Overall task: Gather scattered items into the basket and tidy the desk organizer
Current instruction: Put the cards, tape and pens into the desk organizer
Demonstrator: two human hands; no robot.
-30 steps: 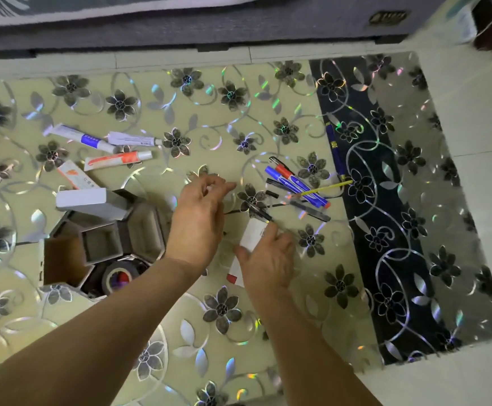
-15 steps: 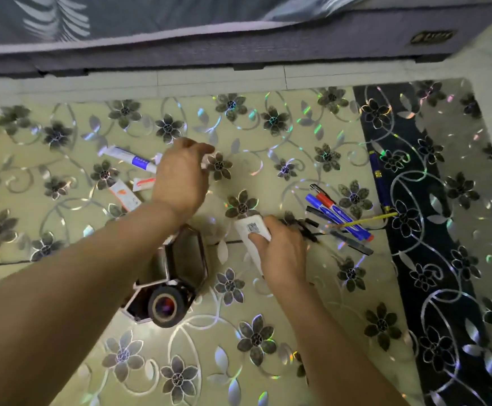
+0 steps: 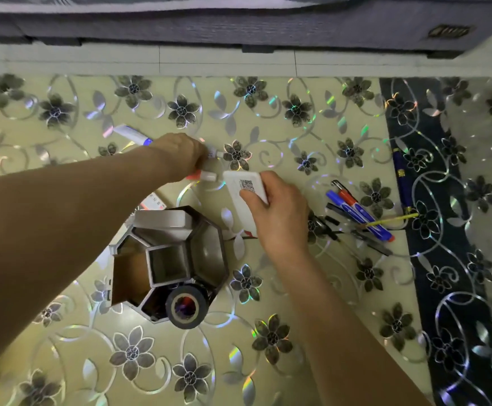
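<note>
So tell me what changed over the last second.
The left hand reached away from the organizer to the tubes and now grips them. The right hand lifted the white box it was already holding. The pens, tape roll and organizer stayed put.

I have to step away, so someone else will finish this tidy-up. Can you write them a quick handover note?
Left hand grips the tubes on the table.
Right hand holds a white box with a QR code.
Desk organizer: tape roll at its near edge, a white box in a far slot.
Left: pens and markers still scattered to the right, dark blue pen further right. No basket in view.
</note>
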